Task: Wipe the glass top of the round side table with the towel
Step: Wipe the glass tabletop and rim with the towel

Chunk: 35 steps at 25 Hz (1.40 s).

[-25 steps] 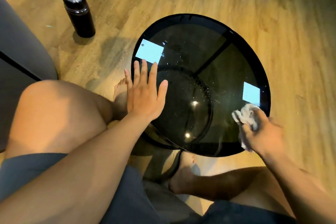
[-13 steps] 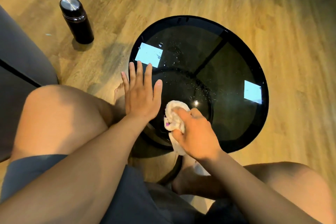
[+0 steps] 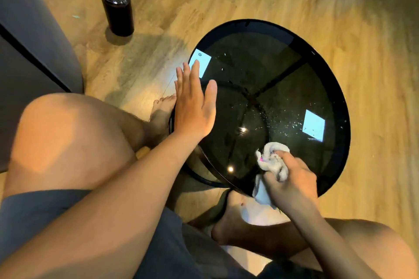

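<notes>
The round side table (image 3: pixel 294 88) has a dark glass top in a black rim, with water droplets scattered over its middle and right part. My right hand (image 3: pixel 292 179) is shut on a crumpled white towel (image 3: pixel 271 161) and presses it on the glass near the front edge. A loose end of the towel hangs over the rim. My left hand (image 3: pixel 195 106) lies flat on the left edge of the glass, fingers straight and slightly spread, holding nothing.
A black flask (image 3: pixel 116 4) with a steel lid stands on the wooden floor at the back left. A grey sofa (image 3: pixel 34 47) fills the left side. My bare knees and feet are under and beside the table.
My right hand has swept the towel from beside my left hand rightward along the front of the glass. Before that it came leftward from the right rim. My left hand stays on the left edge.
</notes>
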{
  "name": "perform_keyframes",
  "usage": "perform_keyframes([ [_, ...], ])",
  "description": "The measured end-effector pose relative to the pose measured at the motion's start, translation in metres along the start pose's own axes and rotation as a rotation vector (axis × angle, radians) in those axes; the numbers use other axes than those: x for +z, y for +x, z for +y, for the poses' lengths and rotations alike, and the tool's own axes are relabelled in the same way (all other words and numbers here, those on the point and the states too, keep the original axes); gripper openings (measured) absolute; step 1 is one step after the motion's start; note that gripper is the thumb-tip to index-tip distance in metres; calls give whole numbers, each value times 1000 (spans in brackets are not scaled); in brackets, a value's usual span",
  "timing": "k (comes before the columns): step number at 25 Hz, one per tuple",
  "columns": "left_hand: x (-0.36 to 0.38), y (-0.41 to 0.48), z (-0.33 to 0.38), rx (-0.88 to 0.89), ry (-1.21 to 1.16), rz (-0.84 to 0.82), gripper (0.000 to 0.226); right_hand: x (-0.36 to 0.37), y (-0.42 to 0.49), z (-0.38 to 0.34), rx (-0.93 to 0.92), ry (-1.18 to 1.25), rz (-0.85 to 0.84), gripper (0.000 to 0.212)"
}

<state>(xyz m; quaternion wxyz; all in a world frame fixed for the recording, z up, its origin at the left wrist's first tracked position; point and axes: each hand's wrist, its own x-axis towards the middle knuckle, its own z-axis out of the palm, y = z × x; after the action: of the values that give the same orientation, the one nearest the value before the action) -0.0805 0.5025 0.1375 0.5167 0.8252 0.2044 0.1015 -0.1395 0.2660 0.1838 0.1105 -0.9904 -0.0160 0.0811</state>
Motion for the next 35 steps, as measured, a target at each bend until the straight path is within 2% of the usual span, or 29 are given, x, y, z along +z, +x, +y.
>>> perform_keyframes([
  [3,-11,19,6,-237,-343,11,59,19,19,-75,-237,104,5,47],
  [5,-17,26,1,-381,-486,10,61,36,46,-132,-355,221,-15,48],
  [7,-22,30,-3,-459,-575,-6,71,43,78,-174,-317,282,-65,48],
  [9,-24,28,-2,-503,-594,-35,77,44,87,-175,-322,146,-69,48],
  [10,-24,26,-1,-503,-559,-53,81,39,78,-163,-364,84,-77,48],
  [12,-22,20,0,-465,-438,-69,85,28,43,-116,-385,136,-95,48],
  [14,-19,17,2,-443,-355,-45,81,10,6,-51,-273,107,-141,48],
  [17,-18,14,3,-373,-313,0,59,-23,-26,44,-47,-51,-185,45],
  [19,-19,7,4,-342,-325,-2,45,-33,-31,64,-11,-94,-168,45],
  [21,-22,3,3,-357,-339,-25,42,-28,-24,40,-46,-38,-165,38],
  [24,-25,1,4,-358,-342,-53,46,-1,3,-35,-138,126,-122,29],
  [26,-26,0,7,-361,-334,-47,47,17,34,-93,-310,233,-86,24],
  [28,-28,2,5,-401,-345,-50,48,30,69,-150,-416,349,-83,29],
  [30,-33,9,3,-470,-430,-66,49,36,95,-185,-351,448,-103,31],
  [32,-38,11,4,-471,-432,-44,49,36,96,-186,-280,438,-147,37],
  [35,-33,10,11,-320,-305,-28,55,20,57,-137,-360,239,-245,48],
])
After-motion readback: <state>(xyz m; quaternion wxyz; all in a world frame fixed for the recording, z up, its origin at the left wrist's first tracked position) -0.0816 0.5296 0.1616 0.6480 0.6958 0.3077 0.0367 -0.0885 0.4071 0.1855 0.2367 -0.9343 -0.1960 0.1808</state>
